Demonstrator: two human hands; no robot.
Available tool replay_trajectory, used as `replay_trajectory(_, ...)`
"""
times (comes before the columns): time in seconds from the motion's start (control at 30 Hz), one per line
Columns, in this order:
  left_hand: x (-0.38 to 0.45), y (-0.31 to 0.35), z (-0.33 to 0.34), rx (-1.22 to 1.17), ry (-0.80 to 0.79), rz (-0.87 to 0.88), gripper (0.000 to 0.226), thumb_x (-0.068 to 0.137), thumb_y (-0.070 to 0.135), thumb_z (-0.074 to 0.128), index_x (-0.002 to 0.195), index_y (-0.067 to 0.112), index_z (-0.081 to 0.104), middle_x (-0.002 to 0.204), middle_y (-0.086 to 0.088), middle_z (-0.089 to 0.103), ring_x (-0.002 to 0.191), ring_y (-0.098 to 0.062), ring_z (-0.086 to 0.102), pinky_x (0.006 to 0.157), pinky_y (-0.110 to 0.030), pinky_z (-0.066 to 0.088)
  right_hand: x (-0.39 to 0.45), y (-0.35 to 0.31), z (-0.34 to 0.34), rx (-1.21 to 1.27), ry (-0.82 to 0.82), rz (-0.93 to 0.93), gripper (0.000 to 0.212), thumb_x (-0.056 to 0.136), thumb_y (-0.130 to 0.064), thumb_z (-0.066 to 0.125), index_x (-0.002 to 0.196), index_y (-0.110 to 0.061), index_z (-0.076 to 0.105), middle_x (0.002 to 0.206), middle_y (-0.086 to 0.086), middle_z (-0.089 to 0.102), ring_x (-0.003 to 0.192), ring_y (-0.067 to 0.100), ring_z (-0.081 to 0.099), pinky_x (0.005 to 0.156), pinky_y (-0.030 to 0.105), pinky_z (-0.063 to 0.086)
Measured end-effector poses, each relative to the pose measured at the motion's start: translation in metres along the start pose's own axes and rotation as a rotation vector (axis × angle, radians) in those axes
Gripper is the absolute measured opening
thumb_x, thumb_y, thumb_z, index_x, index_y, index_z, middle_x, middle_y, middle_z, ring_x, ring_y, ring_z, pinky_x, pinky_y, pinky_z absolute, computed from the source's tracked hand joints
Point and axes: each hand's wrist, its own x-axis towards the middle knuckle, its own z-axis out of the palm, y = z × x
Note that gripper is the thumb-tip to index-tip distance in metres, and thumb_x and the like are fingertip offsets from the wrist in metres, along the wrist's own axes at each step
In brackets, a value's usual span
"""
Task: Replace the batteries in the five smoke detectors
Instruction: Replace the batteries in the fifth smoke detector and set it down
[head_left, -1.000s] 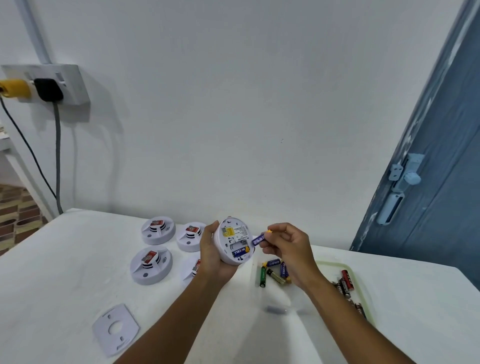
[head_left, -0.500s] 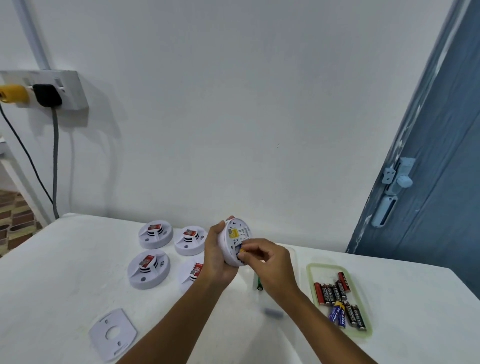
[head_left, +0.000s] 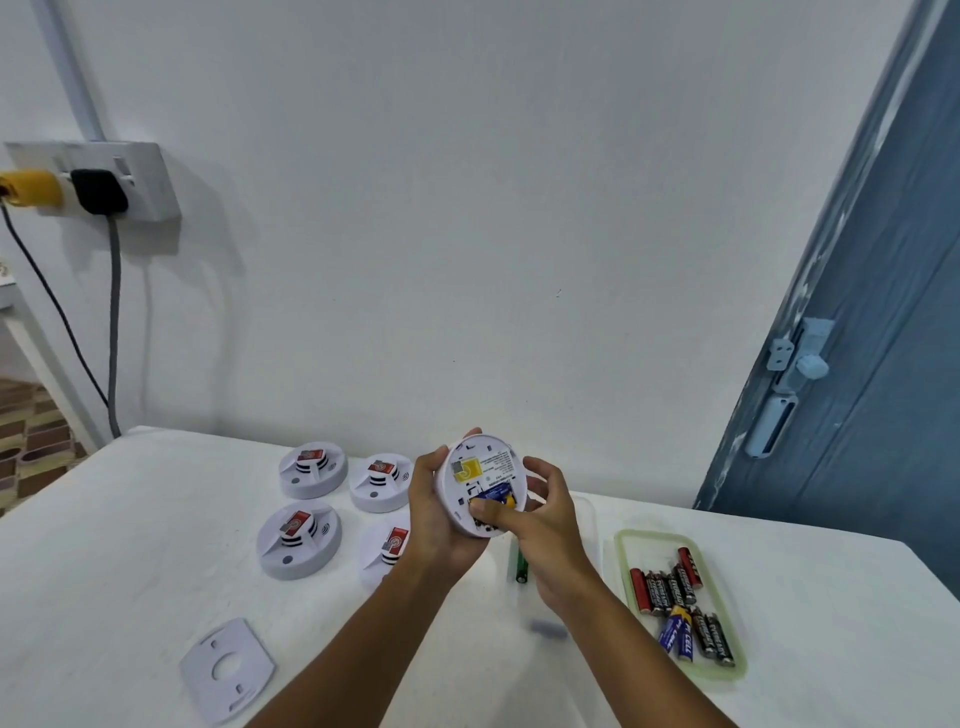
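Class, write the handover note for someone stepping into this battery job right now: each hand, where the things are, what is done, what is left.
Left hand: holds the open smoke detector upright above the table, back facing you.
Right hand: thumb pressing a blue battery into its compartment; fingers steady the rim.
Four other detectors lie on the table to the left, a mounting plate nearer you.
Tray on the right holds more batteries; a green battery lies loose beside the right wrist.
Left: finish seating, refit the plate, then the other four, if not yet done.
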Motion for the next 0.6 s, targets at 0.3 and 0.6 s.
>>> replay_trajectory(0.3,-0.008,0.006,0.002,-0.002,-0.036,-0.055,0.043,0.081,0.041,0.048,0.096,0.013,0.076,0.102,-0.018,0.070,0.089,-0.032,0.065,0.074,-0.044,0.057,0.003,-0.015,-0.010,0.150,-0.178,0.090,0.039,0.084,-0.016,0.071,0.121,-0.018,0.059,0.107,0.004,0.073,0.093,0.019,0.071,0.068,0.026,0.054)
replay_trajectory(0.6,-0.009,0.007,0.001,0.036,-0.009,-0.075,0.044,0.081,0.043,0.048,0.093,0.014,0.078,0.102,-0.018,0.070,0.095,-0.033,0.061,0.077,-0.046,0.056,0.012,-0.012,-0.017,0.108,-0.205,0.037,0.047,0.078,-0.002,0.075,0.120,-0.015,0.059,0.114,0.010,0.070,0.098,0.029,0.070,0.077,0.040,0.059)
